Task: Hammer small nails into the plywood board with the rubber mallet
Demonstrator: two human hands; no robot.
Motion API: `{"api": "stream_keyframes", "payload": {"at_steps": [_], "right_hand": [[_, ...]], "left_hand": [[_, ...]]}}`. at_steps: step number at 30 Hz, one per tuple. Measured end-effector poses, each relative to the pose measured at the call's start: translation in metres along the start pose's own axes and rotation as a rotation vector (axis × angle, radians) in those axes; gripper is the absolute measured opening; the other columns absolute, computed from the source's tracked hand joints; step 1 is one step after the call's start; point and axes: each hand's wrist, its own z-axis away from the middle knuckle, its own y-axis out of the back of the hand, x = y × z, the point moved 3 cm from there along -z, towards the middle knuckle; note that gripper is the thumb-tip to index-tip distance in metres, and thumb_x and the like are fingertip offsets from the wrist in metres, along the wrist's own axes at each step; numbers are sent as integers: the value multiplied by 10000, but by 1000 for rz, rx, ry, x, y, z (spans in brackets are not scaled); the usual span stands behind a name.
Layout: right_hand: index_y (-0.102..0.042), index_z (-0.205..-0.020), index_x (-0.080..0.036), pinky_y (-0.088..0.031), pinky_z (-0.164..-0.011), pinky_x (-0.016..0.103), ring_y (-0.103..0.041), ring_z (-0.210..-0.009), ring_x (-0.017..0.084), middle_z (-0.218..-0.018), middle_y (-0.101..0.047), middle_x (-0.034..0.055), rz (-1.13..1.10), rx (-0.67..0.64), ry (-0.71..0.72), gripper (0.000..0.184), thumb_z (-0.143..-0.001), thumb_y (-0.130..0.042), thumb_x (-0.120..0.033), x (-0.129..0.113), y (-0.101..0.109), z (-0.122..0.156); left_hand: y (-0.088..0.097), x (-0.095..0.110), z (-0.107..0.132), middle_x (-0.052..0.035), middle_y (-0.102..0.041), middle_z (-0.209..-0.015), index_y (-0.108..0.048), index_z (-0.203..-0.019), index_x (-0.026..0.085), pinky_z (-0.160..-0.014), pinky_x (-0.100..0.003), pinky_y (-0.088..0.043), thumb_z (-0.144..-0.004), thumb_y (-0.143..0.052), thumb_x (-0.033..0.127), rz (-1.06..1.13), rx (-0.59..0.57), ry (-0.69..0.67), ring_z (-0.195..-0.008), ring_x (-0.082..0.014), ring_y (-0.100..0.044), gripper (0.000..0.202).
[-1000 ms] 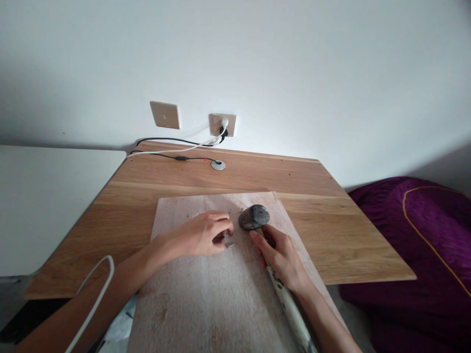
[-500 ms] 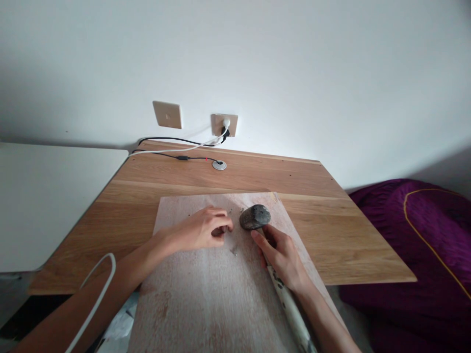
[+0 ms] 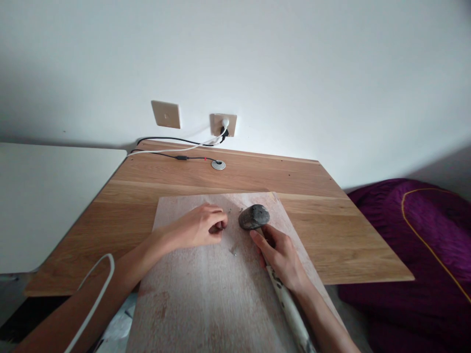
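A pale plywood board (image 3: 206,299) lies on a wooden desk (image 3: 324,235). My right hand (image 3: 279,255) is closed round the pale handle of a hammer (image 3: 254,217), just below its dark head, which rests on the board. My left hand (image 3: 200,228) lies on the board to the left of the head, its fingers curled in a pinch on something small that I cannot make out. A small nail (image 3: 234,251) lies loose on the board between my two hands.
A white cable (image 3: 93,299) loops over my left forearm. At the back of the desk run black and white cables (image 3: 172,151) to a wall socket (image 3: 222,123). A white surface (image 3: 44,196) adjoins the desk on the left; purple fabric (image 3: 415,255) lies on the right.
My left hand has let go of the nail, which now lies on the board, and has drawn back a little to the upper left. My right hand and the hammer have stayed put.
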Motion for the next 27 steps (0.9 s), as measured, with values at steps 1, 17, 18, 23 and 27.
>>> {"api": "stream_keyframes", "payload": {"at_steps": [1,17,18,23,27], "right_hand": [[-500,-743,-230,-390,-496,254,-560,-452,128,-541,-521,-65,-7,-1,-3,456,-959,-532,-631,0,0,0],[-509,-741,-225,-383,-504,251,-551,-459,124,-530,-518,-63,11,-1,2,462,-963,-530,-629,1,0,0],[-515,-747,-223,-386,-509,252,-553,-464,125,-532,-521,-62,14,-1,3,462,-966,-527,-629,2,0,0],[-514,-753,-224,-393,-510,251,-564,-468,127,-548,-526,-63,11,-2,-2,461,-964,-527,-634,2,0,0],[-530,-762,-223,-388,-510,256,-553,-458,132,-516,-518,-63,18,-2,-11,457,-953,-526,-638,0,0,0]], "left_hand": [[0,0,0,29,-581,-772,-589,-807,188,-715,-268,-390,-775,-648,25,5,0,0,-723,-136,-537,177],[10,-5,2,-15,-663,-875,-668,-918,186,-769,-287,-468,-903,-583,79,-46,116,2,-807,-157,-618,138],[9,-5,2,-13,-654,-856,-670,-889,185,-760,-285,-465,-897,-591,85,-65,104,-7,-790,-155,-610,128],[6,-7,3,-5,-631,-822,-677,-841,184,-735,-277,-447,-845,-651,100,-106,62,-28,-752,-149,-584,88],[9,-6,3,-7,-654,-856,-700,-834,187,-729,-263,-446,-830,-667,77,-45,29,-22,-771,-142,-607,115]]}}
